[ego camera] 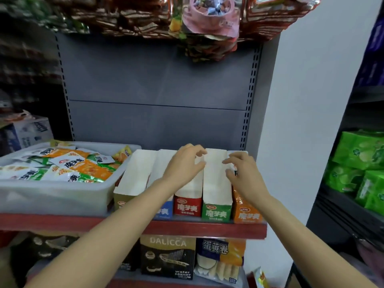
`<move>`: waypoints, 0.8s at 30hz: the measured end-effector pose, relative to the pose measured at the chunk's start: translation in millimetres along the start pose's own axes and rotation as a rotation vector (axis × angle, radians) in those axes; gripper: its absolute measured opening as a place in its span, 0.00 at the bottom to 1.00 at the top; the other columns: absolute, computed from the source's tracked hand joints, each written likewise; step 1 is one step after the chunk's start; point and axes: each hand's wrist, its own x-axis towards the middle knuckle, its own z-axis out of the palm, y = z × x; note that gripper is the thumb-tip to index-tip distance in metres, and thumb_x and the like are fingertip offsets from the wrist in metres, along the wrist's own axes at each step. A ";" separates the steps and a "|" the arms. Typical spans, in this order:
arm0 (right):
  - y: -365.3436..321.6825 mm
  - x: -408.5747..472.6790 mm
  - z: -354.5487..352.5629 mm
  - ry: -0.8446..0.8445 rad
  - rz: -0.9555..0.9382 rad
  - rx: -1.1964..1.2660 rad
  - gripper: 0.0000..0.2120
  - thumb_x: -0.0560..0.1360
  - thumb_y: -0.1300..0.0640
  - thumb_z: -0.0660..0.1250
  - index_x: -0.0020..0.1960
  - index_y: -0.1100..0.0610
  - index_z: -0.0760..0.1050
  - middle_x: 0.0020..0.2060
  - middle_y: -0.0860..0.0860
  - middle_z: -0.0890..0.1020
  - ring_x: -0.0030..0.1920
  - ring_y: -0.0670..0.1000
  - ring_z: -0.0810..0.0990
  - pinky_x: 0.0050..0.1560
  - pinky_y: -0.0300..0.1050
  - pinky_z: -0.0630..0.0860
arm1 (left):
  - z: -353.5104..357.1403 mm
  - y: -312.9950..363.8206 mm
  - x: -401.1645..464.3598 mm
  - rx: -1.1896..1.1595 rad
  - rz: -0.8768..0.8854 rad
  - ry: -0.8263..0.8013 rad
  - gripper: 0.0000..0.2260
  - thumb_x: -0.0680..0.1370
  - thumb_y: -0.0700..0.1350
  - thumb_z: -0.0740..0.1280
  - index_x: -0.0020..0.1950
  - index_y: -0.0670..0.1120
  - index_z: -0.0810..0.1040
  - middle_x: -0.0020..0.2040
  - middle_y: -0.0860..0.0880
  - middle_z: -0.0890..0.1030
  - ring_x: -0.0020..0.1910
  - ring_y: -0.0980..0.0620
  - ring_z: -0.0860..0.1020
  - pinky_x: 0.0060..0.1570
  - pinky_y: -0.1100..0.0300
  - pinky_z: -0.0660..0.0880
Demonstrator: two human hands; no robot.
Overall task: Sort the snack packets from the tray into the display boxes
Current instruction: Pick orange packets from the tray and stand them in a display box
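Five display boxes (216, 183), white inside w/ coloured fronts; both hands (185, 163) loosely spread over them, gripping nothing.

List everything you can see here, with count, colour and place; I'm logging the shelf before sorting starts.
tray: one, translucent white, left on the red-edged shelf.
snack packets: many, count unclear, orange, green and white, piled in the tray.
display boxes: five in a row right of the tray, white inside; fronts olive, blue, red, green, orange; no packets visible in them.
shelf: one, red front edge, grey back panel.
wafer box: one, black and gold, shelf below.
egg roll pack: one, blue and orange, beside the wafer box.
green packs: several, rack at right.
hanging bags: several, brown and pink, top.
left hand: over the middle boxes, empty.
right hand: at the orange box, fingers loosely curled.
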 end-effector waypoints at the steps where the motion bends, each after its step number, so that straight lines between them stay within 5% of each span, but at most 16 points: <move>1: -14.4 4.2 4.5 -0.024 -0.060 -0.002 0.13 0.77 0.61 0.62 0.60 0.56 0.76 0.62 0.50 0.71 0.66 0.51 0.66 0.59 0.33 0.58 | -14.1 -11.2 -5.0 0.018 -0.014 0.031 0.11 0.77 0.45 0.66 0.59 0.49 0.76 0.51 0.54 0.75 0.51 0.56 0.73 0.51 0.62 0.71; 10: -180.8 44.4 89.4 -0.256 -0.411 0.152 0.13 0.78 0.58 0.61 0.61 0.55 0.75 0.60 0.53 0.74 0.60 0.53 0.71 0.61 0.48 0.69 | -150.6 -145.2 -63.8 0.188 -0.373 0.205 0.08 0.78 0.44 0.64 0.54 0.45 0.79 0.48 0.49 0.80 0.47 0.49 0.77 0.44 0.58 0.71; 16: -262.5 77.6 148.4 -0.459 -0.396 0.114 0.20 0.78 0.54 0.62 0.69 0.55 0.68 0.64 0.58 0.73 0.63 0.58 0.71 0.62 0.51 0.68 | -214.7 -226.9 -91.5 0.303 -0.674 0.156 0.18 0.74 0.45 0.69 0.63 0.43 0.76 0.58 0.44 0.80 0.57 0.44 0.77 0.56 0.55 0.72; 24: -296.3 106.1 186.6 -0.673 -0.311 0.033 0.21 0.82 0.56 0.52 0.74 0.57 0.59 0.67 0.59 0.71 0.64 0.59 0.71 0.61 0.47 0.67 | -220.9 -259.1 -97.8 0.460 -0.751 -0.109 0.31 0.74 0.58 0.64 0.74 0.55 0.60 0.77 0.52 0.57 0.73 0.44 0.60 0.68 0.47 0.64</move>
